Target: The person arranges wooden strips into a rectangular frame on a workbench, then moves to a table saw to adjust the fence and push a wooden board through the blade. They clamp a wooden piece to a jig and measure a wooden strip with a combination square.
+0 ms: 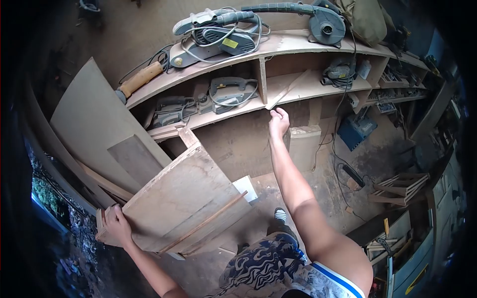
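My left hand (pixel 118 226) is wrapped round the lower left edge of a large plywood panel (pixel 186 191), which leans at a slant in front of me. Thin strips run across the panel's lower part, one of them reddish brown (pixel 213 221). My right hand (pixel 279 123) reaches forward to the front edge of the shelf. Its fingers are curled closed at the near end of a thin wooden strip (pixel 290 90), whose far part rests on the shelf board. The fingertips are small in view, but they appear to pinch the strip's end.
Along the wooden shelf unit (pixel 263 82) stand a belt sander (pixel 218 37), a blower (pixel 327 27), a planer (pixel 231 94) and another corded power tool (pixel 340 74). A tall curved panel (pixel 92 114) leans at left. A blue box (pixel 357 130), cables and wooden frames (pixel 400 188) lie at right.
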Demonstrator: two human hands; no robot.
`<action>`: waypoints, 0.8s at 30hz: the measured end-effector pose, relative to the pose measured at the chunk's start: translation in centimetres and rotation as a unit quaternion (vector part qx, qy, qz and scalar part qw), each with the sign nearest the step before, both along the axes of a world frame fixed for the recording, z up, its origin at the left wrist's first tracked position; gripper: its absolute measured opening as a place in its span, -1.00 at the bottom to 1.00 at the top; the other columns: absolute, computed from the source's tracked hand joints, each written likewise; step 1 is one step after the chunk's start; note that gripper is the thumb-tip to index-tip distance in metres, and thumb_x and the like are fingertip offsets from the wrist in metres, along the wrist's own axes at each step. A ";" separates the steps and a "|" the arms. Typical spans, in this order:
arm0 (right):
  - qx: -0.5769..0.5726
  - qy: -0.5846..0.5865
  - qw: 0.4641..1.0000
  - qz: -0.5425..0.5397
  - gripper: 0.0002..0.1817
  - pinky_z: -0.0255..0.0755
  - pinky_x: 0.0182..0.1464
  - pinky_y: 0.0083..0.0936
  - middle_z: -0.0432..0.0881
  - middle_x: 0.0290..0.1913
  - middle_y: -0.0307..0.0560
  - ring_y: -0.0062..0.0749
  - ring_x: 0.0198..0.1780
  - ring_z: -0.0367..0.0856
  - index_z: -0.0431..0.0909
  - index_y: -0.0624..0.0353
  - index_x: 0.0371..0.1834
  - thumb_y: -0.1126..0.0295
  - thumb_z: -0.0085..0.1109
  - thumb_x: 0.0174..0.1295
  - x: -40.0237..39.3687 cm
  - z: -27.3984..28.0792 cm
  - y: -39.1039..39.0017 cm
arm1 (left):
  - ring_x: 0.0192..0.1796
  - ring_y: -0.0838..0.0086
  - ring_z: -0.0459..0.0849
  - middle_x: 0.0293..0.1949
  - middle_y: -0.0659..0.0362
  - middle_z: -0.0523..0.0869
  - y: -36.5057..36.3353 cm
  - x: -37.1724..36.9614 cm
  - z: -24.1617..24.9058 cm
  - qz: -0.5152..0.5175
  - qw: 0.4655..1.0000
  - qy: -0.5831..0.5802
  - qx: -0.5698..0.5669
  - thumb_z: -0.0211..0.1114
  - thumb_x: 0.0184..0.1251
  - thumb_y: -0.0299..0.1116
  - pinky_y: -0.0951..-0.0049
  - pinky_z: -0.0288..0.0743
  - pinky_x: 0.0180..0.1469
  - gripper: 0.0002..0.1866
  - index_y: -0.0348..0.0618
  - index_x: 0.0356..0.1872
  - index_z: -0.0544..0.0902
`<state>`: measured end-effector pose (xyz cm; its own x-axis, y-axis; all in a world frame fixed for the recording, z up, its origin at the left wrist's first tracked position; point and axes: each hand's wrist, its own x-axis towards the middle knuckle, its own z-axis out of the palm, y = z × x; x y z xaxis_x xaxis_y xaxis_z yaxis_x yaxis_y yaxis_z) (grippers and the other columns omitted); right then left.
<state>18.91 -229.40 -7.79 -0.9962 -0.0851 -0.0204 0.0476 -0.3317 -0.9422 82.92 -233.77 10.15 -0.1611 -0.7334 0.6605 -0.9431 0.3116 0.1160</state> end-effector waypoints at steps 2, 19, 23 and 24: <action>-0.047 -0.235 0.961 0.140 -0.49 0.61 -0.29 -0.33 0.64 -0.11 -0.19 -0.55 -0.33 0.55 0.53 0.16 0.27 0.18 0.36 0.33 -6.4 -2.6 0.2 | -0.02 0.12 0.72 -0.20 0.00 0.81 -0.2 -0.5 0.3 -0.002 0.999 0.035 0.027 0.04 0.63 -0.04 0.09 0.33 0.36 -0.51 -0.26 -0.15 0.78; -0.284 -0.276 0.844 0.361 -0.64 0.67 0.02 -0.28 0.66 -0.09 -0.05 -0.24 -0.09 0.70 0.43 0.25 0.33 0.45 -0.12 0.54 -4.4 -3.9 18.4 | -0.01 0.05 0.65 -0.09 -0.13 0.70 7.3 -21.3 -0.2 -0.343 0.880 0.203 -0.257 0.16 0.50 -0.25 0.11 0.53 0.11 -0.65 -0.39 -0.07 0.74; -0.442 -0.292 0.735 0.423 -0.48 0.68 -0.01 -0.23 0.58 -0.05 0.08 -0.17 -0.12 0.67 0.32 0.31 0.44 0.43 0.03 0.43 8.9 -2.6 32.9 | 0.00 0.22 0.71 -0.07 -0.02 0.76 12.5 -31.4 -7.7 -0.529 0.731 0.322 0.287 0.23 0.47 -0.32 0.31 0.53 0.13 -0.72 -0.37 -0.13 0.74; -0.451 -0.308 0.739 0.394 -0.48 0.65 -0.05 -0.26 0.57 -0.07 0.06 -0.20 -0.15 0.64 0.32 0.31 0.43 0.42 0.04 0.42 12.6 -2.4 35.7 | 0.01 0.43 0.67 0.01 0.01 0.73 13.6 -33.4 -10.2 -0.537 0.660 0.309 0.425 0.12 0.56 -0.35 0.43 0.51 0.09 -0.71 -0.35 0.02 0.71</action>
<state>31.53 -193.68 -10.16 -0.4558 -0.8896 -0.0302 0.8885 -0.4528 -0.0743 49.51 -220.17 -0.07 -0.7814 -0.5641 0.2669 0.0772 0.3369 0.9383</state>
